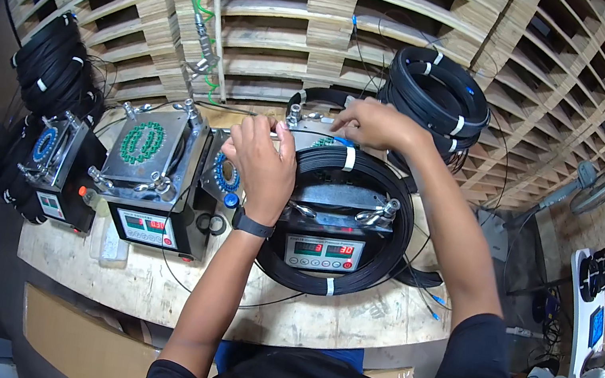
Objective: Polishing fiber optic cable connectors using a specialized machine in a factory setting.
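A large coil of black cable, bound with white tape, hangs around the front of a polishing machine with a red digital display. My left hand is over the machine's left side, its fingers curled on a thin black cable. That cable runs rightward to a blue connector above the machine's metal top plate. Above the plate's right part, just over the connector, my right hand has its fingers bent down and together. What its fingertips hold, if anything, is hidden.
Two similar machines stand to the left, one with a ring of green holders, another with a blue ring. Cable coils are stacked behind right, more at far left. Loose blue-tipped cable ends lie right. Wooden pallets form the back.
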`<state>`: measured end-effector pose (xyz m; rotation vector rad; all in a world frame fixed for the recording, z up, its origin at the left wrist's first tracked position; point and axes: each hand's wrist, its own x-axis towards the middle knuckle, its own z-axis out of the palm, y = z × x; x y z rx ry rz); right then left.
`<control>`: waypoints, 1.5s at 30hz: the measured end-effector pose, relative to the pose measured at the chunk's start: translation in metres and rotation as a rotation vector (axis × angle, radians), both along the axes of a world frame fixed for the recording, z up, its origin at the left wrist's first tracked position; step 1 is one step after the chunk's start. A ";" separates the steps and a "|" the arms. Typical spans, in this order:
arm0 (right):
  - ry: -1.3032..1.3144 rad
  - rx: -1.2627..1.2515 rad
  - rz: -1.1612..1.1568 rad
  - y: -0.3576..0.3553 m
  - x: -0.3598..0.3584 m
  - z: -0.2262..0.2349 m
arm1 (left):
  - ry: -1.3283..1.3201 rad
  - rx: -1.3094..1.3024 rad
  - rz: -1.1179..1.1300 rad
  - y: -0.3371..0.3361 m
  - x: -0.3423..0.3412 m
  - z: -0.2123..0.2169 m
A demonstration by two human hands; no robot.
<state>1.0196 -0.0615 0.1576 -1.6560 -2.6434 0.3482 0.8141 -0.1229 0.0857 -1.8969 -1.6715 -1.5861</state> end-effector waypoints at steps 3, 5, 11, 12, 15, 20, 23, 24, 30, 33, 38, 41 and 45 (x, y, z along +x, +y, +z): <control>0.206 0.012 0.068 -0.021 0.008 0.000 | -0.036 -0.034 0.020 0.000 0.002 -0.002; 0.176 0.063 0.021 -0.026 0.007 0.006 | -0.107 -0.045 -0.030 0.005 0.005 0.000; 0.506 0.181 -0.027 -0.016 0.003 -0.017 | -0.338 -0.511 -0.686 0.053 -0.005 -0.017; 0.533 0.296 -0.014 -0.015 0.002 -0.027 | -0.411 -0.556 -0.766 0.061 -0.005 -0.015; 0.573 0.419 -0.013 -0.017 0.003 -0.046 | -0.454 -0.627 -0.867 0.078 0.005 -0.011; 0.674 0.422 -0.044 -0.018 0.004 -0.048 | -0.280 -0.662 -0.892 0.087 0.012 -0.008; 0.624 0.432 -0.048 -0.020 0.005 -0.046 | -0.410 -0.696 -0.970 0.088 0.014 -0.012; 0.731 0.403 -0.078 -0.021 0.004 -0.046 | -0.430 -0.679 -1.012 0.089 0.015 -0.012; 0.879 0.846 -0.169 -0.021 0.007 -0.043 | -0.462 -0.819 -0.828 0.085 0.015 -0.003; 0.980 0.796 -0.248 -0.023 0.007 -0.042 | -0.466 -0.843 -0.789 0.085 0.013 -0.001; 1.007 0.750 -0.273 -0.022 0.008 -0.047 | -0.460 -0.848 -0.767 0.085 0.013 -0.002; 0.950 0.756 -0.256 -0.023 0.009 -0.047 | -0.399 -0.804 -0.755 0.084 0.014 -0.002; 0.983 0.704 -0.287 -0.024 0.009 -0.046 | -0.410 -0.812 -0.743 0.082 0.014 0.000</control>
